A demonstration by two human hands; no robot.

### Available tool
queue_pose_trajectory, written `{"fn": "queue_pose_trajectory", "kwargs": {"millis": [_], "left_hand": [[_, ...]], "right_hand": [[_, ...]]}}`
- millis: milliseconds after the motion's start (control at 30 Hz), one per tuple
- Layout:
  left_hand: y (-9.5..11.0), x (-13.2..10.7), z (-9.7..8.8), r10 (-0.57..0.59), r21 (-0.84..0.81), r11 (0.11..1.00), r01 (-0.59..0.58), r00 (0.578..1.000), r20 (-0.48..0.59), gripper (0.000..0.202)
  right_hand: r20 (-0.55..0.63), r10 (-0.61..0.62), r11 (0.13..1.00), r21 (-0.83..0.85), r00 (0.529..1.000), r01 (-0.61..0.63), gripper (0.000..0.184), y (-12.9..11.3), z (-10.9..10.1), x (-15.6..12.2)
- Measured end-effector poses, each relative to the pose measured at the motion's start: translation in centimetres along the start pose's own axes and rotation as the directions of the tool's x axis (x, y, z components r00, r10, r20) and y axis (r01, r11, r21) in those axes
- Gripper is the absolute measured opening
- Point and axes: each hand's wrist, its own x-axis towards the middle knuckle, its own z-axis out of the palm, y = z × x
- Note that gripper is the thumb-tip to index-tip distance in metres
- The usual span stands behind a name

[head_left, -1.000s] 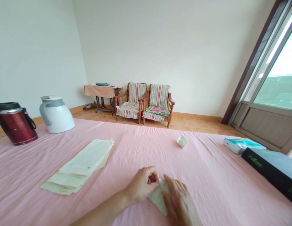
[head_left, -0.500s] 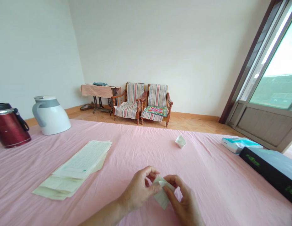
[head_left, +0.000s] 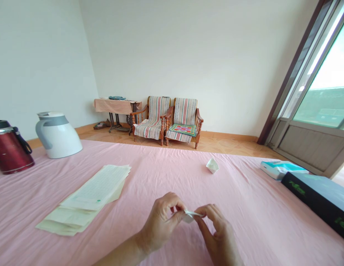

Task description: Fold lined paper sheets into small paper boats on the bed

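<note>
A small folded piece of pale paper (head_left: 189,217) is held between my two hands, low in the middle of the view. My left hand (head_left: 162,221) pinches its left end between thumb and fingers. At the opposite end, the thumb and fingers of my right hand (head_left: 217,231) grip it too. The paper is seen almost edge-on, so its folds are hard to make out. Beyond my hands a small folded paper boat (head_left: 212,166) rests on the pink cloth (head_left: 157,173). To the left lies a stack of thin printed sheets (head_left: 91,195), slightly fanned.
A white jug (head_left: 61,138) with a grey handle and a red flask (head_left: 13,147) stand at the left. At the right are a tissue pack (head_left: 282,169) and a black box (head_left: 313,199). Two wooden armchairs (head_left: 181,122) stand past the cloth's far edge.
The folded paper has been tilted from showing its flat face to nearly edge-on. Both hands have risen slightly, and their grip has shifted to the paper's two ends.
</note>
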Motion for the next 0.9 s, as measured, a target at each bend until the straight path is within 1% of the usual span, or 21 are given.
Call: {"fn": "queue_pose_trajectory", "kwargs": {"millis": [33,67,100,133,167,200,267,333,367,433,567,633,733,800,900], "left_hand": [[0.1,-0.1,-0.1,0.110,0.056,0.992,-0.109,0.994,-0.006,0.012],[0.3,-0.2,-0.3,0.220,0.123,0.968,-0.219,0.976,0.006,0.013],[0.3,-0.4,-0.4,0.313,0.194,0.929,-0.314,0.949,0.036,0.015],[0.3,-0.5,-0.4,0.378,0.267,0.883,-0.386,0.922,0.083,0.016],[0.3,-0.6,-0.5,0.412,0.334,0.836,-0.435,0.900,0.141,0.017],[0.2,-0.7,-0.5,0.422,0.394,0.792,-0.467,0.884,0.200,0.018],[-0.1,-0.8,-0.4,0.404,0.469,0.717,-0.516,0.856,0.324,0.021],[-0.4,-0.8,-0.3,0.368,0.485,0.679,-0.551,0.827,0.425,0.022],[-0.6,-0.8,-0.3,0.347,0.480,0.679,-0.555,0.820,0.455,0.023],[-0.8,-0.9,-0.3,0.291,0.465,0.719,-0.517,0.831,0.475,0.021],[-1.1,-1.0,-0.8,0.126,0.407,0.853,-0.327,0.885,0.448,0.002],[-1.4,-1.2,-1.1,0.070,0.388,0.889,-0.244,0.908,0.413,0.010],[-1.9,-1.3,-1.3,0.045,0.371,0.909,-0.189,0.930,0.364,0.013],[-2.0,-1.3,-1.2,0.045,0.362,0.915,-0.178,0.937,0.346,0.013],[-2.2,-1.3,-0.9,0.050,0.355,0.919,-0.172,0.943,0.328,0.010]], "right_hand": [[-0.028,-0.017,1.000,-0.012,0.999,0.017,0.012,0.0,0.0,0.1],[-0.048,-0.028,0.999,-0.018,0.998,0.027,0.012,-0.1,-0.1,0.2],[-0.052,-0.036,0.999,-0.019,0.998,0.035,0.014,0.0,0.0,0.3],[-0.038,-0.043,0.999,-0.014,0.998,0.042,0.016,0.1,0.0,0.4],[-0.012,-0.048,0.999,-0.007,0.999,0.048,0.019,0.3,0.1,0.5],[0.022,-0.050,0.999,-0.003,0.998,0.050,0.022,0.5,0.2,0.5],[0.084,-0.055,0.998,-0.026,0.995,0.057,0.026,1.0,0.4,0.5],[0.107,-0.052,0.994,-0.092,0.993,0.062,0.030,1.4,0.4,0.3],[0.110,-0.045,0.990,-0.130,0.993,0.059,0.033,1.4,0.3,0.1],[0.124,-0.032,0.981,-0.184,0.992,0.055,0.036,1.3,0.0,-0.1],[0.227,-0.051,0.978,-0.187,0.973,0.094,0.033,0.7,-0.5,-0.5],[0.257,-0.075,0.977,-0.176,0.964,0.123,0.032,0.7,-0.4,-0.5],[0.264,-0.093,0.974,-0.175,0.960,0.143,0.033,1.0,-0.1,-0.5],[0.264,-0.091,0.973,-0.183,0.960,0.142,0.033,1.0,0.0,-0.4],[0.296,-0.077,0.974,-0.181,0.952,0.135,0.034,0.7,-0.1,-0.2]]}}
